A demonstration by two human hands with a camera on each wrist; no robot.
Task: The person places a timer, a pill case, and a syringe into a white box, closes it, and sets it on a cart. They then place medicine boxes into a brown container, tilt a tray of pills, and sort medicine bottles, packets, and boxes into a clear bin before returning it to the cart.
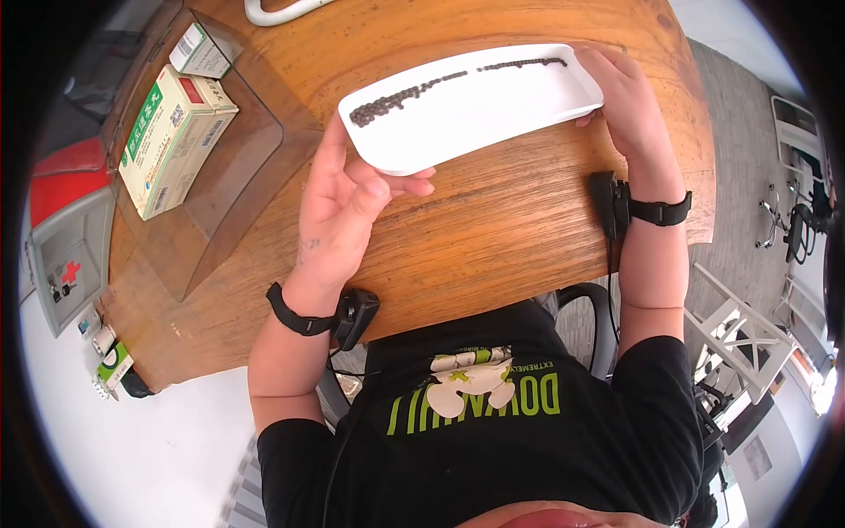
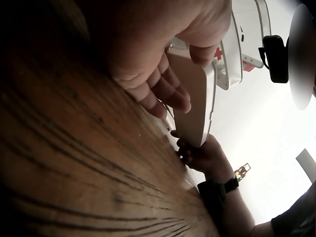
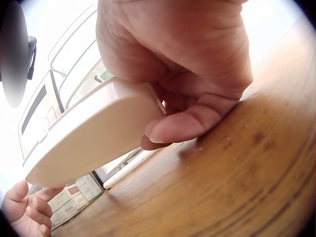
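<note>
Both hands hold a long white tray (image 1: pixel 475 110) with rounded ends and a low rim, raised over the wooden table. Small dark round pellets (image 1: pixel 387 106) lie inside, bunched at the left end and thinning to a single-file line along the far wall. My left hand (image 1: pixel 343 207) supports the left end, fingers reaching beneath and the thumb at the near side. At the opposite end, my right hand (image 1: pixel 629 101) grips the rim with its thumb above. In the right wrist view, the fingers (image 3: pixel 187 126) of that hand curl under the tray's underside (image 3: pixel 98 136).
Medicine boxes, a large one (image 1: pixel 172 145) and a smaller one (image 1: pixel 201 53), stand on a tinted transparent sheet (image 1: pixel 255 176) at the left. A white curved bar (image 1: pixel 286 13) lies at the table's far edge. A grey box with a red cross (image 1: pixel 70 268) is beyond the left side.
</note>
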